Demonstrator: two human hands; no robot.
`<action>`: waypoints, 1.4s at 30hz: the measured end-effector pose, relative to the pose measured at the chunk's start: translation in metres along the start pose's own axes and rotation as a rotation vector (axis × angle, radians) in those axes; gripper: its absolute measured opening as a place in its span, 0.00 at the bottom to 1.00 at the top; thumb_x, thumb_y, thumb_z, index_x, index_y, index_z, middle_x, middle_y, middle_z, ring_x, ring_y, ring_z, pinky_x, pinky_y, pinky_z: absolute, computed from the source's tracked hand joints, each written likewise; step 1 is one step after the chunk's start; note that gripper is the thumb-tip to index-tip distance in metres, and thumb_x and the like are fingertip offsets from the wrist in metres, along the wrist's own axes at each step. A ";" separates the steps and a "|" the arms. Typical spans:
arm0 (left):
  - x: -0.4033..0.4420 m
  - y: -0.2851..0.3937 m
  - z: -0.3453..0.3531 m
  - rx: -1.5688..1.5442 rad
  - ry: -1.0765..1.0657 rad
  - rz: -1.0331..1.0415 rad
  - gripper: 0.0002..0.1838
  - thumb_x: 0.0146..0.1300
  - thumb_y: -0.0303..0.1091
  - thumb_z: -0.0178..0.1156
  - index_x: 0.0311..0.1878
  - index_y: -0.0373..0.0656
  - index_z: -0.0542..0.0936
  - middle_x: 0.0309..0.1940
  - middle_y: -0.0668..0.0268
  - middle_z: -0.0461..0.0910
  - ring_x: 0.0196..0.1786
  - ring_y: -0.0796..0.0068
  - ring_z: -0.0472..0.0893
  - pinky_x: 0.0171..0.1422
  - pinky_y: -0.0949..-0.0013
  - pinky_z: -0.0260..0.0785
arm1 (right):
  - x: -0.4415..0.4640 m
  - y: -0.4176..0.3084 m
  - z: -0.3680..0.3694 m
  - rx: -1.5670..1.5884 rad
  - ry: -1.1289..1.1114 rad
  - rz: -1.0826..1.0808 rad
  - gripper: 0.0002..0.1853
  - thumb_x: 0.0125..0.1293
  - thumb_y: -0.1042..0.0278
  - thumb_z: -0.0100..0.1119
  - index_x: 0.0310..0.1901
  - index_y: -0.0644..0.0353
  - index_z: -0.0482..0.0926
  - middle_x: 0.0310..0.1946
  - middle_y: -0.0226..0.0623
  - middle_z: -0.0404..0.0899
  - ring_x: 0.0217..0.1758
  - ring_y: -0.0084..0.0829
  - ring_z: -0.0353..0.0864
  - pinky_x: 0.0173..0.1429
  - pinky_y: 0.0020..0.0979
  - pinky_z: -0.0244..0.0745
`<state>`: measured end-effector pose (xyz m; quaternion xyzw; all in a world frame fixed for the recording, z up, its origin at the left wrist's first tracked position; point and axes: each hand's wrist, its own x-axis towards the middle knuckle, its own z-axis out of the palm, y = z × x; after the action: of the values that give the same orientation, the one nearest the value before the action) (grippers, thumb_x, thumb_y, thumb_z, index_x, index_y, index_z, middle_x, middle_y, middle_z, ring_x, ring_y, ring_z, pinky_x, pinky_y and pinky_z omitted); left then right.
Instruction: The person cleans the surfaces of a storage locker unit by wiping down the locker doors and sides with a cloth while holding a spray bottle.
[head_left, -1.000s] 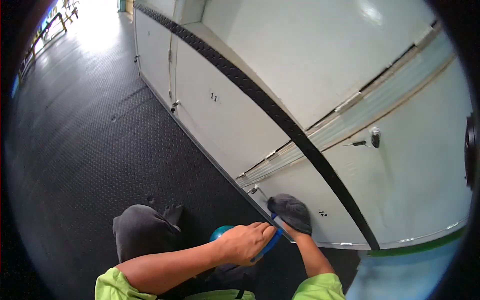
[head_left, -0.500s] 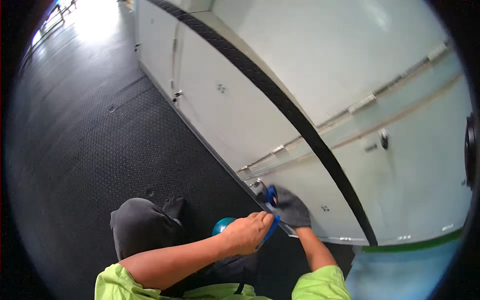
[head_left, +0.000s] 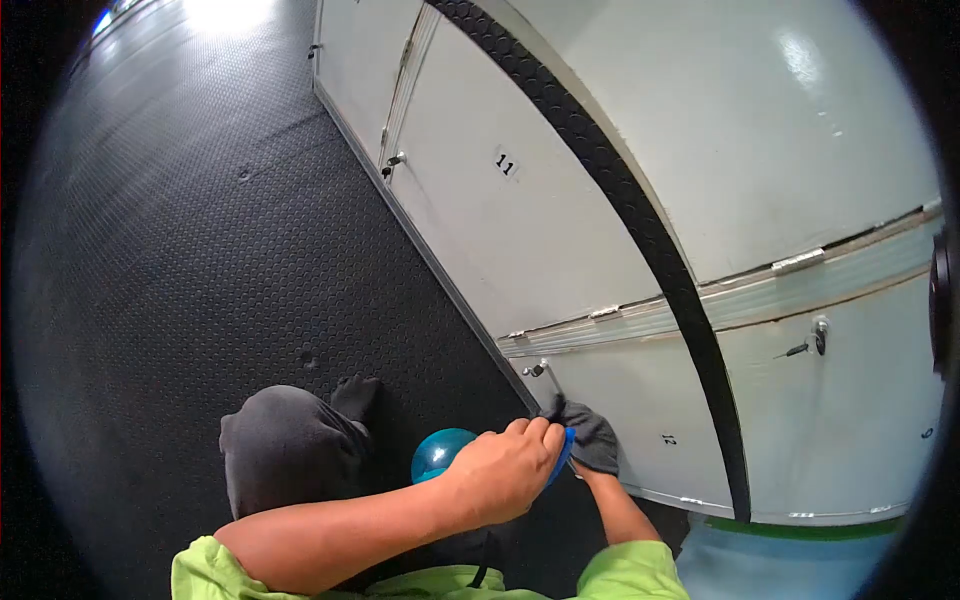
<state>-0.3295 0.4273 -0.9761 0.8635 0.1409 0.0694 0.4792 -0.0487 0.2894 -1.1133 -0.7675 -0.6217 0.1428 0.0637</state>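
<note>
My left hand is closed around a spray bottle; its rounded teal body shows left of the wrist, and a blue part sticks out past the fingers. Just beyond it, a grey cloth or mitt covers my right hand, low against the white cabinet door marked 12. The right fingers are hidden under the grey fabric, and the left hand partly blocks the view of it. Close above the cloth is the door's small metal lock with a key.
White cabinet doors, one marked 11, run along the right with hinges and keyed locks. A black textured strip curves across them. Black studded flooring lies to the left, by my bent knee. A pale blue surface is at lower right.
The view has shifted, and the door numbers are sharper. The grey-covered right hand sits lower, nearer the left hand, which now overlaps it. More of the teal bottle body shows.
</note>
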 end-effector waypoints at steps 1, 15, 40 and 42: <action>-0.001 0.001 -0.002 0.004 0.019 -0.009 0.31 0.48 0.24 0.63 0.56 0.27 0.64 0.45 0.47 0.72 0.52 0.48 0.76 0.47 0.59 0.78 | 0.003 -0.019 -0.023 -0.009 -0.008 -0.004 0.11 0.62 0.64 0.53 0.43 0.58 0.79 0.43 0.47 0.79 0.47 0.50 0.76 0.50 0.47 0.70; -0.001 -0.005 -0.003 0.106 0.176 -0.044 0.20 0.52 0.24 0.56 0.48 0.28 0.67 0.38 0.52 0.72 0.46 0.54 0.78 0.40 0.61 0.78 | 0.113 -0.063 -0.001 0.014 0.329 -0.019 0.13 0.53 0.69 0.62 0.41 0.64 0.80 0.42 0.51 0.80 0.46 0.45 0.80 0.55 0.38 0.72; 0.016 0.007 0.002 0.196 -0.152 -0.074 0.34 0.47 0.29 0.65 0.56 0.26 0.63 0.46 0.46 0.71 0.52 0.47 0.74 0.58 0.57 0.69 | 0.026 -0.044 0.118 0.240 0.067 0.196 0.21 0.62 0.59 0.51 0.56 0.56 0.76 0.58 0.44 0.75 0.61 0.47 0.73 0.68 0.47 0.63; 0.016 0.009 0.003 0.229 -0.170 -0.044 0.32 0.50 0.30 0.64 0.57 0.27 0.63 0.48 0.44 0.71 0.52 0.47 0.74 0.58 0.56 0.68 | -0.002 -0.055 0.096 0.010 0.247 0.066 0.21 0.63 0.61 0.52 0.57 0.57 0.75 0.57 0.45 0.75 0.61 0.47 0.73 0.68 0.48 0.62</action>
<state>-0.3116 0.4256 -0.9706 0.9120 0.1256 -0.0312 0.3891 -0.1287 0.2922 -1.1889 -0.7989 -0.5829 0.0524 0.1387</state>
